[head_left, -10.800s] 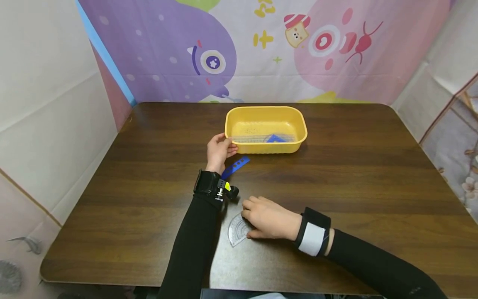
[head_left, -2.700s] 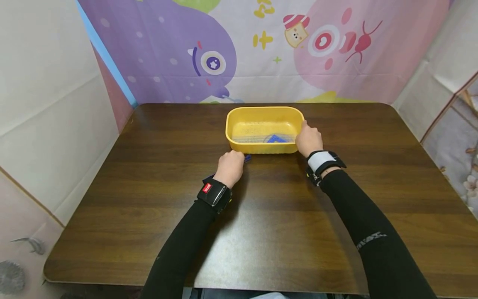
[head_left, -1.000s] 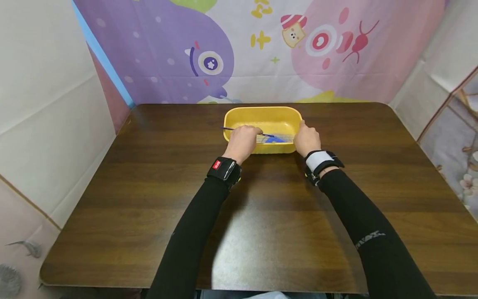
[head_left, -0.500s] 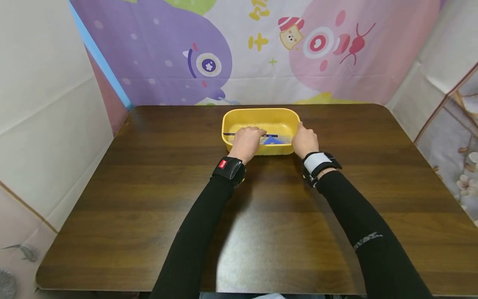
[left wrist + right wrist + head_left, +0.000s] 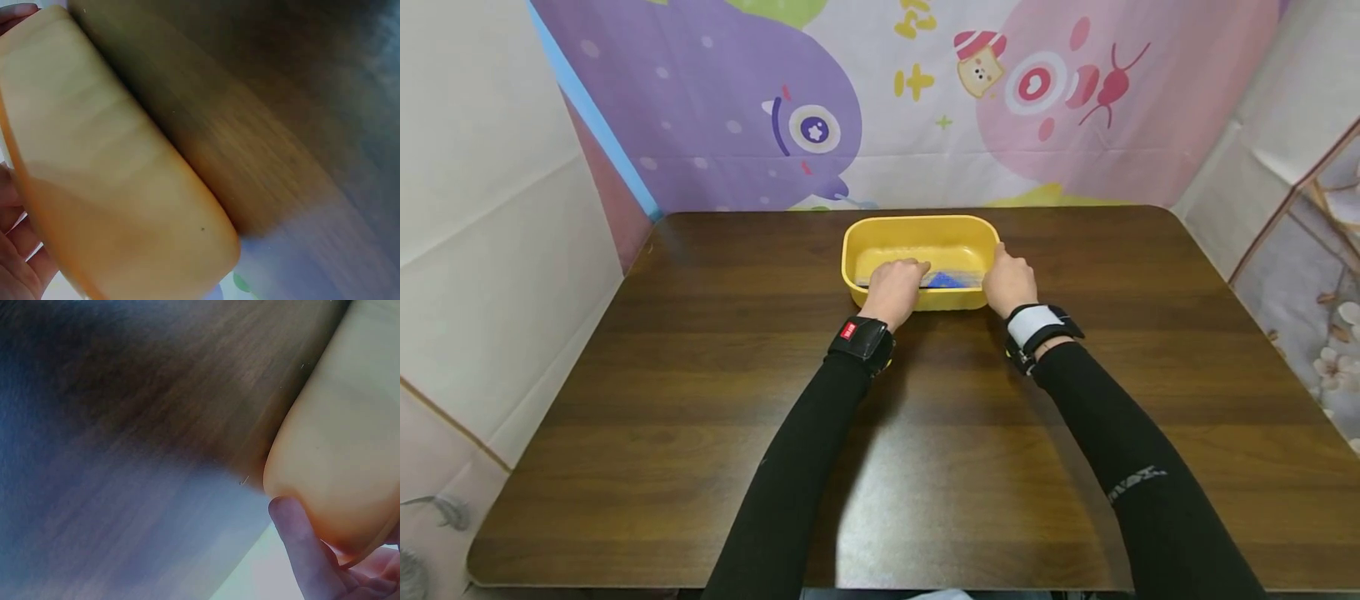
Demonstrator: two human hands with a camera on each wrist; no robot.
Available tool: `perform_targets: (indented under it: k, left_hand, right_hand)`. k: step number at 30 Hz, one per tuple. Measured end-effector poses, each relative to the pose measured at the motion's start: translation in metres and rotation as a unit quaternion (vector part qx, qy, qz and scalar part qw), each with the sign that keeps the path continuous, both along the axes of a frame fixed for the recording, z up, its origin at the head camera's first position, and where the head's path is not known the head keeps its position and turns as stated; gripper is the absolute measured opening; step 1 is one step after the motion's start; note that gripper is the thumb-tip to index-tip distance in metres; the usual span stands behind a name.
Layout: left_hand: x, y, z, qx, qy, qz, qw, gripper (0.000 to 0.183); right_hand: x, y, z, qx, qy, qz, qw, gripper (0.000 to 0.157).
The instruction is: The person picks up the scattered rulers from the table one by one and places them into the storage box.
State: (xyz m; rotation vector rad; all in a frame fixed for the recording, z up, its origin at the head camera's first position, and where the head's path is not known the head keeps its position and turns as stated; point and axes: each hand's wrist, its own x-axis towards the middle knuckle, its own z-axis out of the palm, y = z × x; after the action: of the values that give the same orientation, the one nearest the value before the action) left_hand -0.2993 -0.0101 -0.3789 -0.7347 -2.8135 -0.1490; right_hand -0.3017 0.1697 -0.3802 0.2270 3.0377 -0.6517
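My left hand reaches over the near wall of the yellow plastic basin. In the left wrist view its fingers are loosely bent with gaps between them, and nothing shows in their grasp. A thin dark edge, apparently of the blue ruler, runs low in the basin on either side of this hand; most of it is hidden. My right hand grips the basin's right end, its thumb against the outer wall. Inside the basin lie a blue flat piece and clear plastic, partly covered.
The basin stands near the back of a brown wooden table. A cartoon-printed cloth hangs behind the table, with pale panels at both sides.
The left hand carried the blue ruler from the table into the basin; the ruler now sits lower, below the thumb. The right hand left the protractor earlier and has kept hold of the basin.
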Motion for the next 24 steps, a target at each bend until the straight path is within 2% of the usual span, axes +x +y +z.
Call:
perform_targets:
  k: [8,14,18,20,24]
  left_hand:
    - [0.0,-0.008,0.002,0.011,0.002,0.027,0.9996,0.034]
    - [0.003,-0.017,0.001,0.067,0.003,0.037,0.997,0.036]
    - [0.004,-0.026,0.006,0.082,0.003,0.052,0.9953,0.046]
    - [0.002,-0.03,0.012,0.08,-0.011,0.061,0.9949,0.051]
    - [-0.003,-0.039,0.025,0.084,-0.064,0.074,0.9917,0.061]
  right_hand:
    - [-0.002,-0.002,0.003,0.003,0.008,0.003,1.0,0.053]
    - [-0.003,-0.001,0.001,0.007,-0.001,0.005,1.0,0.053]
    - [-0.004,0.002,0.001,0.009,-0.001,0.005,1.0,0.053]
    - [-0.004,0.004,0.0,0.006,0.0,0.001,1.0,0.053]
    - [-0.005,0.008,0.0,0.008,-0.003,-0.007,1.0,0.053]
